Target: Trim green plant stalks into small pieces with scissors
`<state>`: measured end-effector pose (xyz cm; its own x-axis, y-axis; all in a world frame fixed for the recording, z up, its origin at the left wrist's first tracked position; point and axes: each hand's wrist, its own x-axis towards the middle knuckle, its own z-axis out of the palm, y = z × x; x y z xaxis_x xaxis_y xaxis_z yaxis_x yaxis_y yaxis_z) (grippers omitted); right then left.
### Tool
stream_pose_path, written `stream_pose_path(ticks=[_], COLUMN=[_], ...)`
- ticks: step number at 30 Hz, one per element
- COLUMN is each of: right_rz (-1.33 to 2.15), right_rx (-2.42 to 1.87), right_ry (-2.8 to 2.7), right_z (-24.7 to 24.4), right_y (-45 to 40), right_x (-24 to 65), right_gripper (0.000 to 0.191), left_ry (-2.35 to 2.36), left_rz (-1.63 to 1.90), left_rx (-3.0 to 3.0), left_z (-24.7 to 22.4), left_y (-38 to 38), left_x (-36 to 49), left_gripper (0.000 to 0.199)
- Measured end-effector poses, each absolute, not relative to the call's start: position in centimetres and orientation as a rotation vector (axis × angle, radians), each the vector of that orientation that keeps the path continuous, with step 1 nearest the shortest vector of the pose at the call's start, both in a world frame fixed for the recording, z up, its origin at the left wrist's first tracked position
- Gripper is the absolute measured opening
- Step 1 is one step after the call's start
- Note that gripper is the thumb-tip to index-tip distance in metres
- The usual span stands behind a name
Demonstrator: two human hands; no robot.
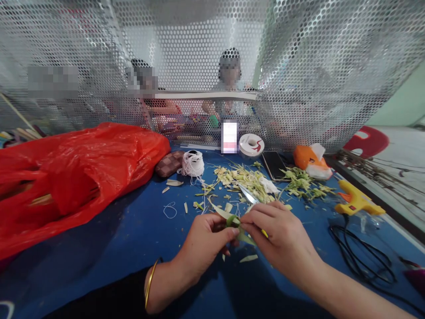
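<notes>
Over the blue table [139, 248], both forearms reached inward; the right hand [282, 230] arched palm-down, the left hand [209, 239] turned sideways, thumb uppermost. Their fingertips pinched opposite sides of the green leaf piece [233, 220], which lay between them, near the cut scraps [245, 179].

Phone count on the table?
2: a dark phone lying flat, right of the white spool, and what looks like a lit phone upright on its left. The red bag could hide more.
</notes>
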<state>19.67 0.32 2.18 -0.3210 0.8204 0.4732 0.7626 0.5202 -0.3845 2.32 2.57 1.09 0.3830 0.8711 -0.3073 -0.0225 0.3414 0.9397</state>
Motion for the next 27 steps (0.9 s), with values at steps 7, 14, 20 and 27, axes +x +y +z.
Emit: stream_pose_path(ticks=[7,14,20,27], right_rz=[0.156,0.196,1.005,1.040], right_rx=[-1.250,-1.428,-1.420,-1.346], right_ry=[-2.123,-1.923,-1.623,-1.321], right_z=[1.8,2.1,1.6,1.7], right_y=[0.4,1.1,2.2,2.2], right_x=[19.1,20.1,20.0,19.4], right_gripper=[0.013,0.026,0.035,0.032], left_ry=[0.939,0.976,0.959,0.906], left_rz=[0.666,0.804,0.736,0.561], left_rx=[1.065,0.960,0.952,1.006], left_z=[1.2,1.6,1.5,1.5], left_y=[2.6,2.9,2.6,2.5], left_x=[2.3,2.1,2.2,2.3], left_gripper=[0.014,0.019,0.020,0.026])
